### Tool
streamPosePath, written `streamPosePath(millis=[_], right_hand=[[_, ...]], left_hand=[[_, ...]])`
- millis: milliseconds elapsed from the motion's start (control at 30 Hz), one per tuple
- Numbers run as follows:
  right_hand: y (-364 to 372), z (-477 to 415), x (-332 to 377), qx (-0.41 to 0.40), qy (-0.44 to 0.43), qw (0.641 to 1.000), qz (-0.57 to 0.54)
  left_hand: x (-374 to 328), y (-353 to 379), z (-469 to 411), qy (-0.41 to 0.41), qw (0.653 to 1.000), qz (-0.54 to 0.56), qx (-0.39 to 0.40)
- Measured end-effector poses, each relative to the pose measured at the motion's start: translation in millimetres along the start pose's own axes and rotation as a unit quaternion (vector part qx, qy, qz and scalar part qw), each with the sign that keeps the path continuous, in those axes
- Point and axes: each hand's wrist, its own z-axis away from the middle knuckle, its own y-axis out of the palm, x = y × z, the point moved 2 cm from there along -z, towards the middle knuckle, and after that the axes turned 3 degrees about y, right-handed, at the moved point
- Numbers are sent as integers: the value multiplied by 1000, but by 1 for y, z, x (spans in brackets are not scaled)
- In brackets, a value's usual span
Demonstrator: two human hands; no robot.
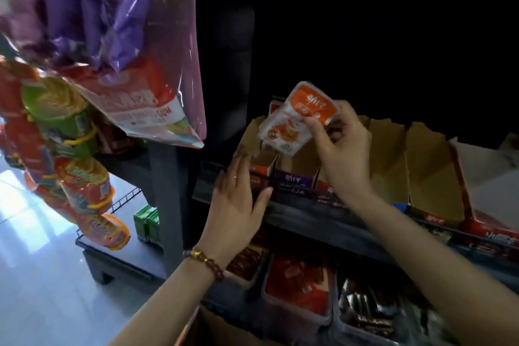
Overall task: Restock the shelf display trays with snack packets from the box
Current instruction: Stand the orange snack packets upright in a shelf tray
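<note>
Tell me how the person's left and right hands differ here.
The left hand lies flat, fingers straight, against the leftmost display tray; the right hand curls its fingers to pinch an orange-and-white snack packet. The left hand is low at the shelf edge; the right hand is raised above the trays. The left hand has a bead bracelet at its wrist; the right hand's wrist is bare. Both reach toward the same shelf.

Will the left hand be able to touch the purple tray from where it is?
Probably yes. The left hand rests open against the red tray, right beside the purple tray, with nothing between them. The right hand holds packets higher up, out of the way.
</note>
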Motion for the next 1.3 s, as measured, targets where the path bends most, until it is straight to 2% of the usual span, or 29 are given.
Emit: streamPosePath(millis=[100,200,267,367,467,533,700,800,933,1000,1133,1200,1300], right_hand=[[17,-31,-23,-25,-38,995,88],[38,-48,-44,-18,-52,979,197],[48,-53,-55,-19,-44,974,223],[53,-60,-65,-28,-21,976,213],[56,-63,-65,-38,-7,991,127],[58,-61,-66,-25,-9,991,131],[65,-51,-79,102,58,943,312],[70,-54,-76,104,93,926,351],[76,-62,-74,68,77,897,429],[75,-63,-79,61,93,899,423],[74,-63,-87,8,140,943,303],[75,-66,-81,-9,132,953,272],[79,-62,-75,67,103,945,304]], left_hand=[[16,10,-3,68,989,-127,15],[30,10,-8,104,982,-155,11],[35,12,-9,106,983,-148,8],[36,12,-9,102,989,-109,8],[40,12,-9,103,990,-92,23],[43,14,-8,103,991,-84,31],[43,16,-10,96,992,-84,20],[43,19,-9,92,991,-93,19],[44,18,-8,90,991,-96,27],[45,19,-7,95,990,-100,23],[47,20,-7,103,989,-103,11],[46,20,-11,104,988,-114,7],[44,21,-11,100,988,-117,6]])
